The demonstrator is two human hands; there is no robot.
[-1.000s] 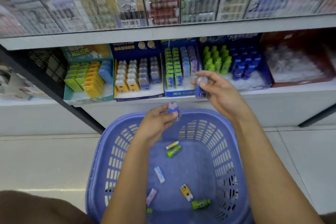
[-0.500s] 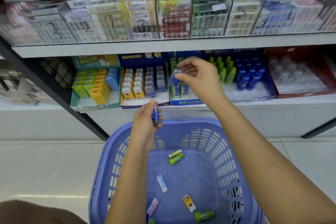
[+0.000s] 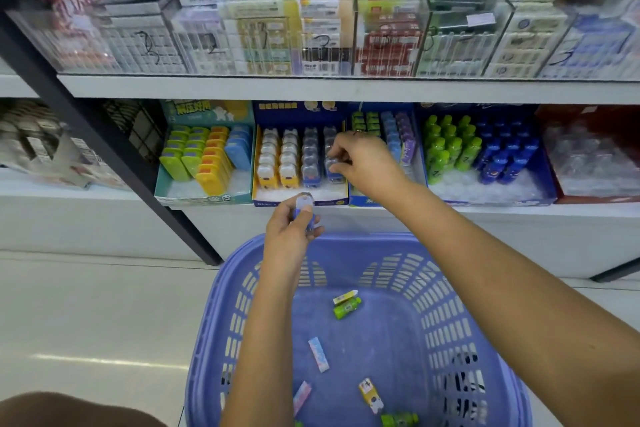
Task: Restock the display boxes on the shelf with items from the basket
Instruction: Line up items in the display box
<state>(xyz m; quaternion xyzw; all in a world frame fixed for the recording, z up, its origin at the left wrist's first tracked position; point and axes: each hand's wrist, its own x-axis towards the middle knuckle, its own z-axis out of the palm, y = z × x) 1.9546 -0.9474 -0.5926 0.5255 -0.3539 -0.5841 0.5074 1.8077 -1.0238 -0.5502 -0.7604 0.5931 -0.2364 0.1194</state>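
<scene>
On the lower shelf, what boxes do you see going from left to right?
teal box → box of bear-topped pieces → box of flat packs → box of green and blue bottles → red box

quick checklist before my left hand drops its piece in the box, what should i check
1. Left hand grip on the blue item: ok.
2. Right hand clear of the display box: not ok, it pinches a clear-topped piece in the rightmost column.
3. That piece seated: cannot tell, fingers hide it.
4. Free space at the box front: ok, white floor shows.
5. More stock in the basket: ok.
</scene>
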